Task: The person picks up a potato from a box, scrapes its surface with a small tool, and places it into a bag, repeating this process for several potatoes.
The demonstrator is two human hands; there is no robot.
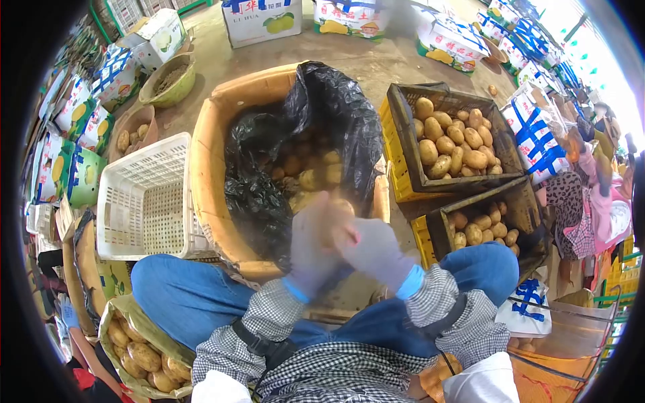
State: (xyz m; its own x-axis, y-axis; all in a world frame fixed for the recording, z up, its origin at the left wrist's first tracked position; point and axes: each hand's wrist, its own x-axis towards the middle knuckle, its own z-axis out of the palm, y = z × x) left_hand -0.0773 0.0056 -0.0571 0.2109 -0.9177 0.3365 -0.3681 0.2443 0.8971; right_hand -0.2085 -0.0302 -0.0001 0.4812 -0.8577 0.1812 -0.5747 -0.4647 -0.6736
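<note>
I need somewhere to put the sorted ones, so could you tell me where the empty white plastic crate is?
In the head view, the white crate sits on the person's left, against the big basket lined with a black bag and just beyond the left knee.

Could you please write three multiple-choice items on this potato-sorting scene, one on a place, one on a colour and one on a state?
1. Where is the white plastic basket?
A. left of the big lined tub
B. on top of the dark crates
C. behind the printed boxes

2. What colour is the liner in the tub?
A. blue
B. black
C. white

3. What is the state of the white basket?
A. full of potatoes
B. empty
C. upside down

Answers:
1 A: it sits beside the tub's left wall, by the person's knee.
2 B: the plastic sheet is glossy black and lies over the potatoes inside.
3 B: its perforated floor shows bare, while the crates on the right hold potatoes.

The gloved left hand and right hand meet, blurred, above the tub.
</note>
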